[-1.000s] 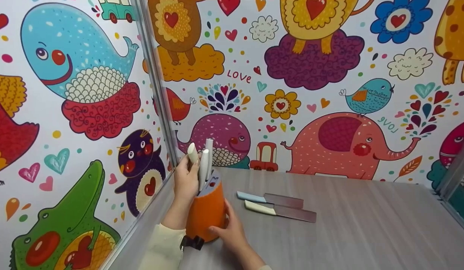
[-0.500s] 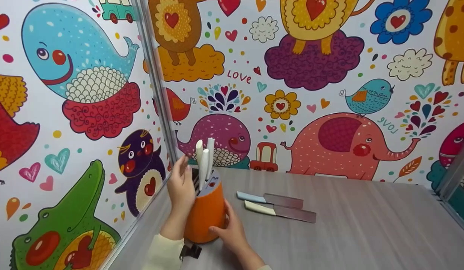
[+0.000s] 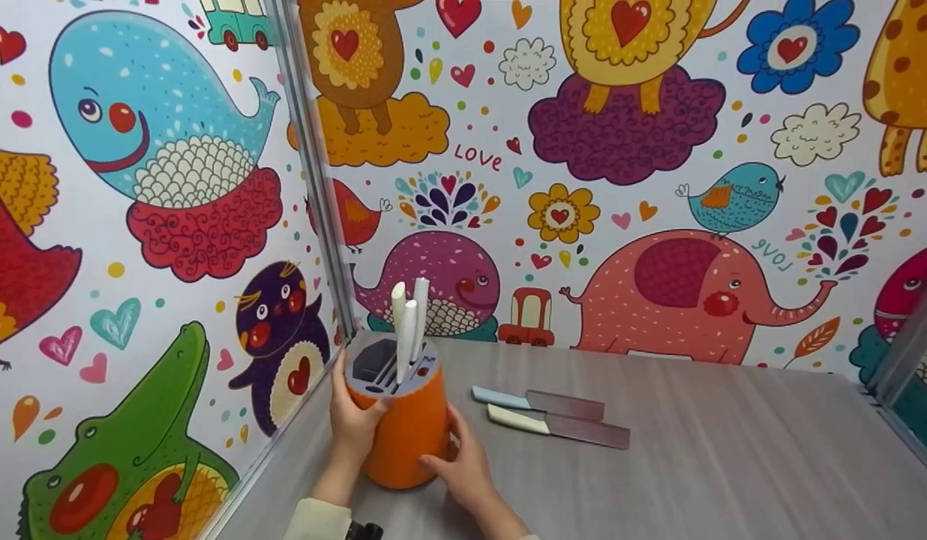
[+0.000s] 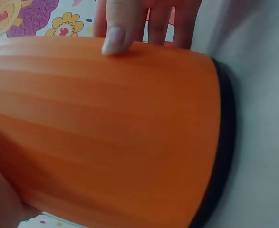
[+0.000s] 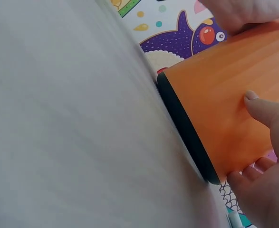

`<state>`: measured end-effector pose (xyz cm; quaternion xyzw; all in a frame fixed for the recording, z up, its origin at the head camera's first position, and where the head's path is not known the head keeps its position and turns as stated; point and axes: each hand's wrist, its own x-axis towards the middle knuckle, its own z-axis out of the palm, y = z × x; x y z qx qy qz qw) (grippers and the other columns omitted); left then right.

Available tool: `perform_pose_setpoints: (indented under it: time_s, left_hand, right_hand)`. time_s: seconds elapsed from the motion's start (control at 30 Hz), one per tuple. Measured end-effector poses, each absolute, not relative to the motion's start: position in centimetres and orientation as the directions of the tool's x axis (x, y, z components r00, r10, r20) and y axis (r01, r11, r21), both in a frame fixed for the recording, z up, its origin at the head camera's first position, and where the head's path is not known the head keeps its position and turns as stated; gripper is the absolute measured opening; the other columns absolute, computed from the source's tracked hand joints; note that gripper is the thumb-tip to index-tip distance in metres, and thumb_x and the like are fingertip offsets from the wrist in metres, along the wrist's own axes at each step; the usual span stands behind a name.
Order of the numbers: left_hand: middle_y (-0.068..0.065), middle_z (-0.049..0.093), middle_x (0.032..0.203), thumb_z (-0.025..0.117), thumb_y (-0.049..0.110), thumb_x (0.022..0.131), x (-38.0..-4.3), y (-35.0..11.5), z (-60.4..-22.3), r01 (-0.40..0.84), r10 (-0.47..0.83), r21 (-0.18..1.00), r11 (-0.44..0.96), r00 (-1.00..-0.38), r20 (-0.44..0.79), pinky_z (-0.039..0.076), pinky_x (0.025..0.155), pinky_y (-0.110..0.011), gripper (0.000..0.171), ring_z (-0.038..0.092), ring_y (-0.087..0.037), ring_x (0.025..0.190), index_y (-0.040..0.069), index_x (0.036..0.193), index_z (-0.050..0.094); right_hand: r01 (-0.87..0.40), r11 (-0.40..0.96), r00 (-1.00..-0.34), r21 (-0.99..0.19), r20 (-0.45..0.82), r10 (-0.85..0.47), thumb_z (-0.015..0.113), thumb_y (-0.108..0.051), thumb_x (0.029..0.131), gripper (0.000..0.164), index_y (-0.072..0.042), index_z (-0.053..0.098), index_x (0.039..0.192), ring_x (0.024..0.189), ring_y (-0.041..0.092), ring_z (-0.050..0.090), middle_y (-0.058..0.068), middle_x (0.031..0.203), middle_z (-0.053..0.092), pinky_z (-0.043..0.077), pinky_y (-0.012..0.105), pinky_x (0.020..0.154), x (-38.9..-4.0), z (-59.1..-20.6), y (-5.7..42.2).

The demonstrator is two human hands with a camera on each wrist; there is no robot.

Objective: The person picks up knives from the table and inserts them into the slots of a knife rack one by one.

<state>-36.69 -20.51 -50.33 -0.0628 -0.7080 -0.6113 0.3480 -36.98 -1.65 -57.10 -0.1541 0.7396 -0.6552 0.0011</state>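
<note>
An orange knife block (image 3: 409, 442) with a grey slotted top stands upright on the table. My left hand (image 3: 352, 424) holds its upper left side, thumb at the front near the rim. Lower on the right side, my right hand (image 3: 467, 463) grips the block between thumb and fingers. Three pale knife handles stick up from the slots: a cream one (image 3: 399, 304), a white one (image 3: 408, 326) and a taller greyish one (image 3: 421, 307). Their blades are hidden inside. In the right wrist view, the block's dark base (image 5: 189, 133) meets the tabletop.
Two broad-bladed knives lie to the right of the block, one with a light blue handle (image 3: 501, 396), one with a cream handle (image 3: 517, 418). The grey table (image 3: 703, 457) meets cartoon-printed walls (image 3: 628, 202) at the back and left. A metal corner post (image 3: 313, 172) rises behind the block.
My left hand has let go of the cream knife handle and come down to the block's left side. The cream handle now stands beside the other two. My right hand has stayed on the block.
</note>
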Motion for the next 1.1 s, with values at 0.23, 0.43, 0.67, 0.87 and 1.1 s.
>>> perform_pose_setpoints:
  time_s: [0.23,0.43,0.67,0.87,1.1]
  left_hand:
    - [-0.007,0.047,0.149,0.082,0.016,0.078,-36.7,-20.4,-50.7,0.480,-0.348,0.858,0.185,-0.784,0.514,0.040,0.100,-0.006,0.094,0.051,-0.019,0.124,0.020,0.155,0.027]
    - [-0.011,0.050,0.147,0.081,0.010,0.074,-36.9,-20.6,-50.8,0.483,-0.354,0.849,0.214,-0.771,0.529,0.040,0.100,-0.006,0.096,0.053,-0.021,0.122,0.014,0.154,0.028]
    - [-0.009,0.051,0.146,0.080,0.011,0.076,-37.1,-20.5,-50.7,0.475,-0.352,0.858,0.199,-0.782,0.514,0.042,0.098,-0.006,0.094,0.053,-0.019,0.121,0.018,0.154,0.028]
    - [-0.010,0.050,0.147,0.081,0.012,0.077,-37.1,-20.4,-50.6,0.448,-0.359,0.869,0.212,-0.791,0.495,0.040,0.097,-0.004,0.095,0.053,-0.021,0.123,0.017,0.155,0.026]
    - [-0.009,0.051,0.146,0.081,0.013,0.078,-36.9,-20.2,-50.7,0.452,-0.359,0.869,0.200,-0.792,0.494,0.041,0.096,-0.004,0.093,0.053,-0.022,0.122,0.019,0.154,0.027]
  right_hand:
    - [-0.210,0.063,-0.947,-0.976,0.187,-0.259,0.083,-0.026,0.079,0.088,-0.023,0.035,0.153,0.142,0.031,0.042,0.007,0.157,0.041,0.037,0.051,0.114,-36.9,-57.6,-0.9]
    - [-0.237,0.018,-0.925,-0.971,0.220,-0.309,0.081,-0.028,0.082,0.083,-0.020,0.037,0.152,0.141,0.034,0.042,0.009,0.156,0.042,0.038,0.053,0.113,-37.2,-57.7,0.1]
    - [-0.346,0.042,-0.918,-0.937,0.329,-0.221,0.077,-0.014,0.086,0.072,-0.004,0.041,0.148,0.139,0.040,0.043,0.022,0.150,0.045,0.039,0.055,0.111,-38.7,-58.0,3.2]
    - [-0.482,0.365,-0.869,-0.797,0.487,-0.085,0.078,-0.007,0.082,0.061,-0.003,0.054,0.138,0.130,0.035,0.054,0.016,0.138,0.058,0.044,0.052,0.107,-40.3,-58.5,7.4]
    - [-0.416,0.648,-0.889,-0.639,0.436,-0.140,0.076,-0.009,0.082,0.056,-0.003,0.058,0.134,0.129,0.040,0.054,0.021,0.138,0.058,0.042,0.056,0.107,-40.9,-59.1,10.7]
